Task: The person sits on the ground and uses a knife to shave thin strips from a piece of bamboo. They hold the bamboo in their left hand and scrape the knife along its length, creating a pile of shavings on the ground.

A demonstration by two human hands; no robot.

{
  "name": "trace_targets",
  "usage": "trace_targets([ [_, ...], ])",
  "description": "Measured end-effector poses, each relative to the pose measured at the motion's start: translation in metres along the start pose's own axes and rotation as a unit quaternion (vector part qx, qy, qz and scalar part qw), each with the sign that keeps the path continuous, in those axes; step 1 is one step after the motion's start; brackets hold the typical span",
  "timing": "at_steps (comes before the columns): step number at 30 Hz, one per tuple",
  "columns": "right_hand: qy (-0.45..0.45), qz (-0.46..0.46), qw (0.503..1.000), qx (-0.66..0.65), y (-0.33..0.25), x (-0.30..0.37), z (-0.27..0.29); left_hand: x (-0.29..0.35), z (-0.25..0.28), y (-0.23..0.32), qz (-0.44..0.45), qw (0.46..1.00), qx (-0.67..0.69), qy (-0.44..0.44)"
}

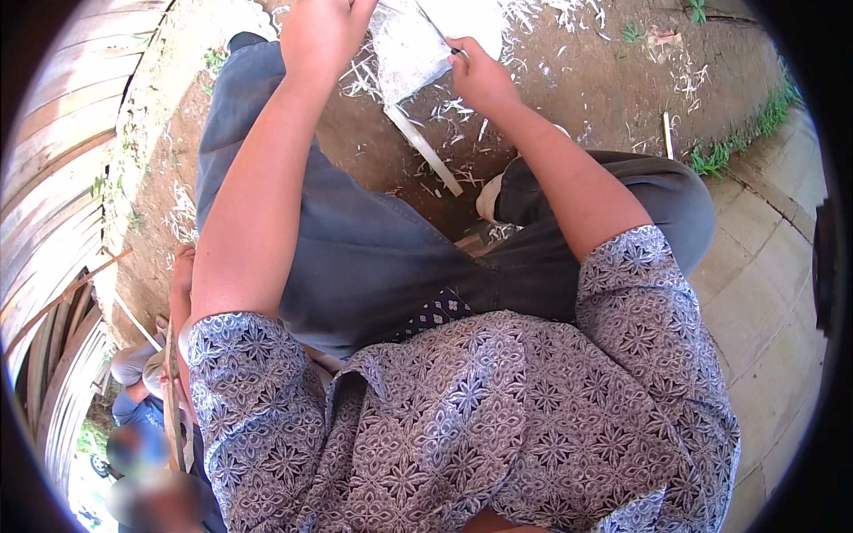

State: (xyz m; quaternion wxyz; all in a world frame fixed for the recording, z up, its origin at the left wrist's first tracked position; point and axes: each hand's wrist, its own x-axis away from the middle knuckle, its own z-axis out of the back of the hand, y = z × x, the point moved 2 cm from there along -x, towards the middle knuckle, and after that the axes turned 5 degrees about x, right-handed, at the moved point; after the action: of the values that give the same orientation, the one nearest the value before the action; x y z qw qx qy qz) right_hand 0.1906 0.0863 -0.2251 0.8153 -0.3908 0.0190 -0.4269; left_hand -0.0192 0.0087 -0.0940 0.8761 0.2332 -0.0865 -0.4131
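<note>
My left hand (322, 37) is at the top edge, closed, its fingertips partly cut off; what it grips is out of sight. To its right, my right hand (481, 78) is closed around the dark end of a thin knife-like tool (435, 28), whose slim shaft slants up and left out of view. Between and beneath my hands lies a whitish, crumpled-looking sheet or bag (410, 55), overexposed at the top. A pale flat wood strip (425, 151) lies on the ground below its lower corner.
Curly pale shavings (689, 84) litter the brown dirt ground (586, 115). My bent legs (355, 249) flank the work spot. Stacked boards or slats (71, 133) line the left, paving (764, 266) the right. Other people (147, 391) sit at lower left, near an upright stick (172, 400).
</note>
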Motion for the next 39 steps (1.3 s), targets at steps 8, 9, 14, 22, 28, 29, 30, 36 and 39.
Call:
trace_targets([
  [8,0.014,-0.025,0.995,-0.092,-0.023,-0.001,0.015,-0.009,0.018,-0.014,0.028,0.998,0.026,0.048],
  [9,0.02,-0.023,0.995,-0.094,-0.027,-0.003,0.015,-0.008,0.021,-0.016,0.04,0.998,0.023,0.049],
  [14,-0.042,-0.009,0.995,-0.096,-0.05,0.002,0.014,-0.006,0.011,-0.033,0.001,0.998,0.017,0.057],
  [22,-0.001,0.033,0.998,-0.045,-0.064,0.001,0.001,0.002,0.011,-0.032,0.022,0.999,0.026,0.034],
  [28,-0.019,0.029,0.999,0.015,-0.029,-0.011,-0.008,-0.001,0.009,-0.03,0.006,0.999,0.013,0.042],
  [29,-0.03,0.021,0.999,0.022,-0.025,-0.013,-0.008,-0.002,0.008,-0.029,0.012,0.999,0.015,0.042],
  [30,-0.04,0.014,0.999,0.028,-0.027,-0.016,-0.003,-0.003,0.008,-0.028,0.018,0.999,0.016,0.042],
  [36,-0.033,-0.008,0.999,-0.03,-0.041,-0.016,0.005,-0.007,0.008,-0.038,0.024,0.998,0.032,0.047],
  [39,-0.049,0.003,0.997,-0.051,-0.075,-0.009,0.015,-0.005,0.008,-0.042,0.017,0.998,0.031,0.051],
])
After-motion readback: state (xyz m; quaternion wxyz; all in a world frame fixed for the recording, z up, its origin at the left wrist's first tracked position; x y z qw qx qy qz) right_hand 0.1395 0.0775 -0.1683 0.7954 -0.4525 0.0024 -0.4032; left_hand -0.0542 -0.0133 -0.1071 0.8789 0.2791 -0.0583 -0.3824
